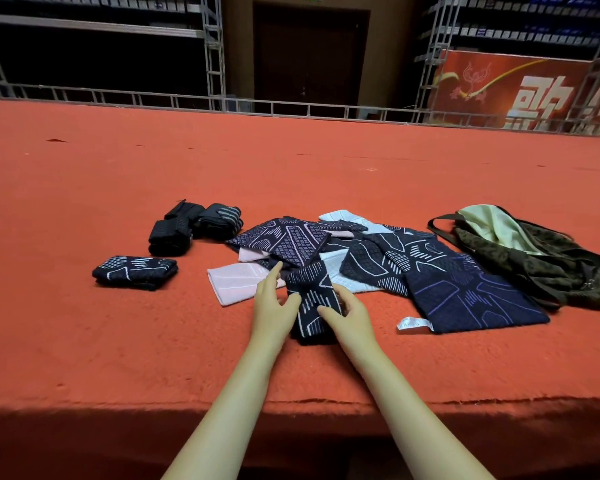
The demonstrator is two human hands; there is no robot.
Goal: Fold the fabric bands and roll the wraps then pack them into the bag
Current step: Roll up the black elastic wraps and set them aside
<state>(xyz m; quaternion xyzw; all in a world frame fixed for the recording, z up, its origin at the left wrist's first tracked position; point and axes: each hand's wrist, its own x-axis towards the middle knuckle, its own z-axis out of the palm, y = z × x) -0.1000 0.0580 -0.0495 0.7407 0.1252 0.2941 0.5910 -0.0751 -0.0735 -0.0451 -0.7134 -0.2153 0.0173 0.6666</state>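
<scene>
Red carpet [118, 341] covers a broad raised surface that fills most of the view, its near edge dropping into shadow, with metal truss rails [208, 102] along its far edge. At the right lies an open bag [548, 258] of dark olive patterned cloth with a pale green lining showing at its mouth. Left of the bag, in the middle, spreads a loose pile of navy fabric bands [430, 271] with pale line patterns, some turned to show pale pink or white undersides. At far left of the pile sit black rolled wraps [194, 226], bunched close together. Nearer and further left rests one folded band [134, 273], apart from the rest. At the near edge of the pile, a narrow navy band [314, 306] lies lengthwise between both hands. The left hand [274, 303] pinches its left edge, forefinger pointing away. The right hand [352, 311] grips its right edge with curled fingers.
</scene>
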